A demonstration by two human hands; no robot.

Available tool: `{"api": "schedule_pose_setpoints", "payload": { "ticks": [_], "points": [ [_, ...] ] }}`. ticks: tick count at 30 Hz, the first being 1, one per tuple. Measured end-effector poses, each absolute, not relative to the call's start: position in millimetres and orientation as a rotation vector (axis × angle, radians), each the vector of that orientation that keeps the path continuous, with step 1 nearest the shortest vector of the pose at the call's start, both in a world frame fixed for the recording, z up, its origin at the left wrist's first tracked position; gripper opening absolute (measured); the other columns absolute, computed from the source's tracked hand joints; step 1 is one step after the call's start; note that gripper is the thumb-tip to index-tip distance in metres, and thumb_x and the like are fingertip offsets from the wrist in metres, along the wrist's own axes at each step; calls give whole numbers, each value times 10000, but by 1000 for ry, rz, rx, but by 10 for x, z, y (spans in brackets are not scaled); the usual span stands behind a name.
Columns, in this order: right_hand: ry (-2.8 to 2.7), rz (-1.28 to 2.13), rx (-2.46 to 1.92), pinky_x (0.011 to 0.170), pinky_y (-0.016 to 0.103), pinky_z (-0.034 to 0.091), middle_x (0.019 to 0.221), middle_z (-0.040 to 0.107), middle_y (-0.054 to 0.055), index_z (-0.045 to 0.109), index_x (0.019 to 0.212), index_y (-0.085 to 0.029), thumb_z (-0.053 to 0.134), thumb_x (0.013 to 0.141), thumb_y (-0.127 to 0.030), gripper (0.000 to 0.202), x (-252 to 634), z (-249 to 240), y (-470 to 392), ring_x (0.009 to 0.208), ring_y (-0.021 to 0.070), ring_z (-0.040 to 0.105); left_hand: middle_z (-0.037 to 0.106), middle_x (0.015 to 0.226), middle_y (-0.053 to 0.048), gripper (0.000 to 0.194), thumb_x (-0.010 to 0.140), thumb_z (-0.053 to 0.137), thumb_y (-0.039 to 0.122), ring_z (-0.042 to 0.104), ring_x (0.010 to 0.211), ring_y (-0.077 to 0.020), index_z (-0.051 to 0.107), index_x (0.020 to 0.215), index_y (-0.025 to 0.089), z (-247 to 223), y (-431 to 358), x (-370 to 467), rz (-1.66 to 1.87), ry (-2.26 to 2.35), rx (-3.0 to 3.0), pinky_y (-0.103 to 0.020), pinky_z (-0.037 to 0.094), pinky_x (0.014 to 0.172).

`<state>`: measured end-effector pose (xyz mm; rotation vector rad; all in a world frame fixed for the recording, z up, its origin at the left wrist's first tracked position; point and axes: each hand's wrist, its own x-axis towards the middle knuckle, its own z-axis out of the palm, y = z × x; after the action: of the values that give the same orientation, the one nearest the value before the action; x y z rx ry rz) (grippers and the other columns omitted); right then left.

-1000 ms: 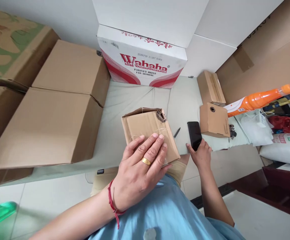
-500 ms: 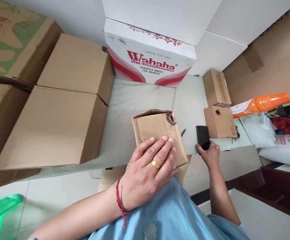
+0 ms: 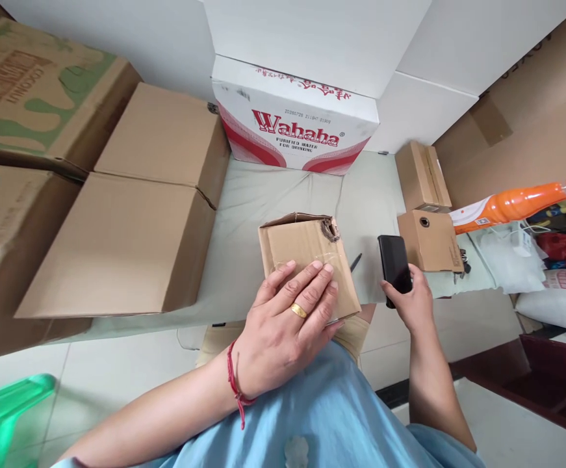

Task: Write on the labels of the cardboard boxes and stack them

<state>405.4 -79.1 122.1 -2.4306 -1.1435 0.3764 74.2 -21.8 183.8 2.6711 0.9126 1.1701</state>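
Note:
My left hand [image 3: 290, 322] lies flat on a small cardboard box [image 3: 302, 244], its fingers stretched out over the taped face. That box has a torn, dark-edged hole near its upper right corner and sits at the table's front edge. To the right, my right hand [image 3: 412, 300] grips a black smartphone [image 3: 396, 263] by its lower end, thumb on one side and fingers on the other. The phone is tilted up a little, and its screen looks dark. A black pen [image 3: 355, 262] lies between the box and the phone, partly hidden behind the box.
A Wahaha water carton [image 3: 297, 133] stands against the wall. Large cardboard boxes [image 3: 112, 244] fill the left side. Two small boxes [image 3: 429, 240] and an orange bottle [image 3: 521, 205] are at right. A green plastic object [image 3: 10, 409] is low at left.
My right hand has raised the smartphone slightly off the table edge and tipped it more upright. My left hand stays on the box. The view has shifted a little left.

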Motion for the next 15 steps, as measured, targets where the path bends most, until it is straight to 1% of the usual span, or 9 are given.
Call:
{"api": "schedule_pose_setpoints", "payload": {
  "ticks": [2,5,8,12,15],
  "points": [
    [-1200,296,-2264,1139,609,515,1339,686,166,589,1439,-193,813,714,-633,877,3779,1468,-824,1270,374,659,776,1409,-140,359,1032,745,352,736,1344,-300,714,1300,114,1833,-218,743,1162,925,2677,-473,434,1290],
    [-1306,303,-1993,1052,584,593,1303,687,137,522,1531,-237,826,795,-547,855,3271,1845,-883,1225,349,685,778,1405,-141,357,1032,742,347,734,1348,-298,712,1305,118,1828,-213,750,1167,927,2682,-473,432,1290],
    [-1453,287,-1815,992,577,639,1300,659,138,456,1602,-258,835,822,-490,897,2778,2137,-883,1217,350,686,785,1392,-144,338,1047,704,323,731,1351,-307,708,1315,119,1821,-208,761,1198,913,2671,-480,428,1288],
    [-1581,111,-1757,943,560,659,1285,622,152,450,1596,-214,803,863,-500,862,2376,2323,-814,1173,337,683,788,1385,-135,279,1063,611,225,733,1349,-301,709,1315,153,1804,-211,766,1258,890,2621,-490,440,1264],
    [-1626,7,-1776,914,550,660,1254,628,161,474,1559,-184,780,891,-521,808,2280,2344,-779,1143,336,673,813,1327,-118,270,1065,605,223,739,1335,-289,706,1313,181,1785,-215,767,1304,886,2593,-491,456,1245]
  ]
}}
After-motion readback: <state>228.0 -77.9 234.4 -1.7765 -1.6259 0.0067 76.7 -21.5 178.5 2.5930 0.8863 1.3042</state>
